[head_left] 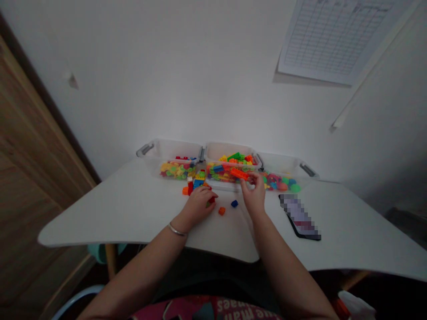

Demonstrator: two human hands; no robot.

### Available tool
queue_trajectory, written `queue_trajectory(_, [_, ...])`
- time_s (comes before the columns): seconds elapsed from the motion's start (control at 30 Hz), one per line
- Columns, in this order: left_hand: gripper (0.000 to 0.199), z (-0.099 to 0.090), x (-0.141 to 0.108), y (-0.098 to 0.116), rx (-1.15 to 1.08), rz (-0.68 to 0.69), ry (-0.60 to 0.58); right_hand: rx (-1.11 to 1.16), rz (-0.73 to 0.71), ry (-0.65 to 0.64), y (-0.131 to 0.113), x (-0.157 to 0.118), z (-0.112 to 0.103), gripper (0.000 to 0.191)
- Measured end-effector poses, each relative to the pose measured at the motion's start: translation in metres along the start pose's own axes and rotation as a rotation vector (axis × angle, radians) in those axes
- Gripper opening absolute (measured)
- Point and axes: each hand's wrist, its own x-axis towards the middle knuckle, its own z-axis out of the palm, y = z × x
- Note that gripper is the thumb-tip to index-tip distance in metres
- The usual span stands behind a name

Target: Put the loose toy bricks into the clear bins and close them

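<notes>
A person's right hand [254,195] pinches a long orange toy brick [239,174] in its fingertips just above a clear plastic bin [228,151], while the curled left hand [199,205] sits beside red bricks [190,188] on a white table [100,218], any grip hidden; a small orange brick [221,211] and blue brick [234,203] lie between, the bins within easy reach at the far edge

1. Three clear plastic storage bins [230,151] stand side by side along the far edge of a white curved tabletop [100,213].
2. Multicoloured plastic toy bricks [227,171] lie inside the bins.
3. Loose small plastic bricks [222,211] lie on the tabletop before the bins.
4. A flat black smartphone [300,218] lies right of them.
</notes>
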Motion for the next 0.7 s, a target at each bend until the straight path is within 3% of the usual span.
queue_trajectory(0.17, [0.023,0.001,0.0,-0.001,-0.024,0.017,-0.013,-0.057,0.012,0.076,-0.004,0.032,0.005,0.022])
queue_trajectory(0.33, [0.023,0.001,0.0,0.0,-0.024,0.037,-0.038,-0.234,-0.019,-0.01,-0.014,0.054,0.018,0.018])
queue_trajectory(0.43, [0.022,0.0,-0.001,0.001,-0.026,0.03,-0.045,-0.322,-0.12,-0.137,-0.022,0.056,0.025,0.018])
queue_trajectory(0.7, [0.022,0.0,0.0,0.002,-0.035,0.027,-0.042,-0.394,-0.268,-0.3,-0.027,0.044,0.029,0.049])
